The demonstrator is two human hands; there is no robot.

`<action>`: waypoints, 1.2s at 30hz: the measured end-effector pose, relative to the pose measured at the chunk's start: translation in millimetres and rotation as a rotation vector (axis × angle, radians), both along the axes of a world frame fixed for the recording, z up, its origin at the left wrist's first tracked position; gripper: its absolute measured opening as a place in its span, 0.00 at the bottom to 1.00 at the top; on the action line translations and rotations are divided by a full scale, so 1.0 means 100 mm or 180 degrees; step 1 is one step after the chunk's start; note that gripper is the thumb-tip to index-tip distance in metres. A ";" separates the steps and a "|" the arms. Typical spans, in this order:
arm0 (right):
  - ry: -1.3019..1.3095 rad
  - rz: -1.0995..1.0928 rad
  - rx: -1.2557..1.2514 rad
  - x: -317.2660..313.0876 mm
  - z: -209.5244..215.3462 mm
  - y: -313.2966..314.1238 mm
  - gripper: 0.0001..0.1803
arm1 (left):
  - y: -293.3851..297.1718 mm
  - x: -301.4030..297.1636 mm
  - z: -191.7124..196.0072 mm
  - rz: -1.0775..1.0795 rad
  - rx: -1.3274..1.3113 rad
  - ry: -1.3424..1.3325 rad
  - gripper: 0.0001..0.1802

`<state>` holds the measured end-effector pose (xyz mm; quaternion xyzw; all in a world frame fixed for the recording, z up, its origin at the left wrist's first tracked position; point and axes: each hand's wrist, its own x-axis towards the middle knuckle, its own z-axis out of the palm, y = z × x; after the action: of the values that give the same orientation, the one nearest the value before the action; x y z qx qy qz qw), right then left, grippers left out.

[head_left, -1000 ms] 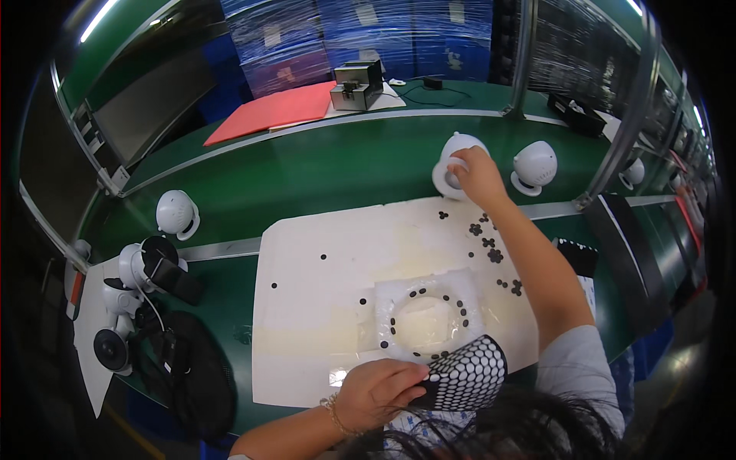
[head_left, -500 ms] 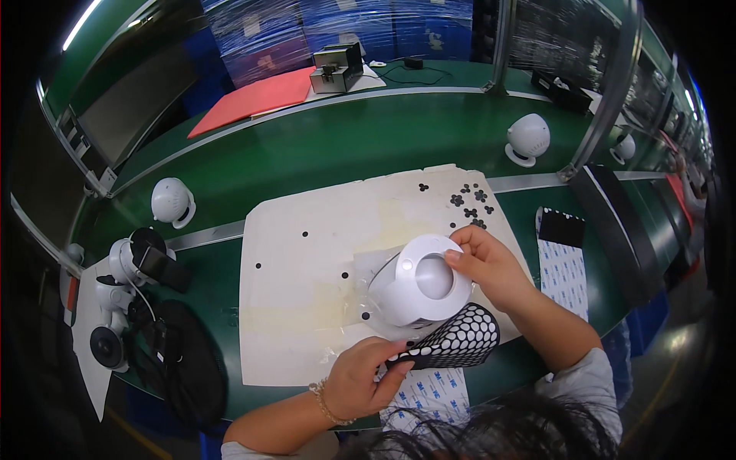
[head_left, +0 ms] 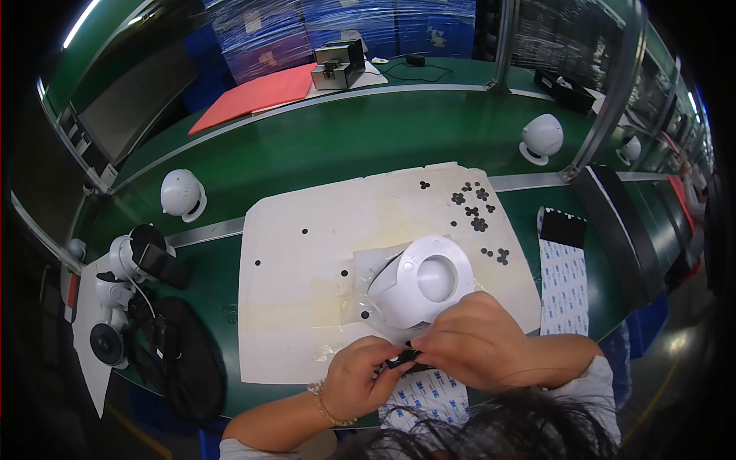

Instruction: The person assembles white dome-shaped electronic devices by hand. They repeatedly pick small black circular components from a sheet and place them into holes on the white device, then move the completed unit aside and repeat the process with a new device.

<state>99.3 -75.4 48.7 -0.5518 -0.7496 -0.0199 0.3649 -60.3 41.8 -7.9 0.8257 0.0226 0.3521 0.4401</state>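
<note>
Pinching a thin black strip (head_left: 402,360), both hands (head_left: 429,360) flank a glossy white dome (head_left: 425,287).

On the green tabletop (head_left: 322,153), a white round camera (head_left: 182,193) sits at ten o'clock and another (head_left: 541,138) at two o'clock. A red folder (head_left: 257,93) lies at twelve o'clock beside a small grey machine (head_left: 340,64).

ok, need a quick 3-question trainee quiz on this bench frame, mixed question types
1. True or false: the white dome housing rests on the white work mat, just ahead of both hands.
2. Multiple choice: what do the left hand and right hand pinch between their fingers? A) a small black part B) a red folder C) a cable
3. Fill in: the loose black adhesive pads lie toward the mat's far ____ corner.

Key: 1 true; 2 A, the small black part; 3 right.
</note>
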 end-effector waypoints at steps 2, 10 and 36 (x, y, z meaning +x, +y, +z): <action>0.0108 0.0075 -0.0031 0.04 -0.04 0.03 0.18 | 0.03 -0.02 0.00 -0.0067 0.0022 0.0118 0.13; -0.0241 0.0308 0.0801 0.10 -0.12 0.06 0.09 | 0.11 0.00 0.02 -0.0228 0.0439 0.0099 0.13; 0.0547 0.1147 0.0224 -0.05 -0.07 0.14 0.18 | 0.10 0.02 0.07 -0.0154 0.0355 -0.0095 0.14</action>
<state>94.0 -61.0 41.7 -0.3954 -0.8012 0.0667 0.4442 -58.7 52.0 -0.5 0.8440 -0.0236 0.3542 0.4021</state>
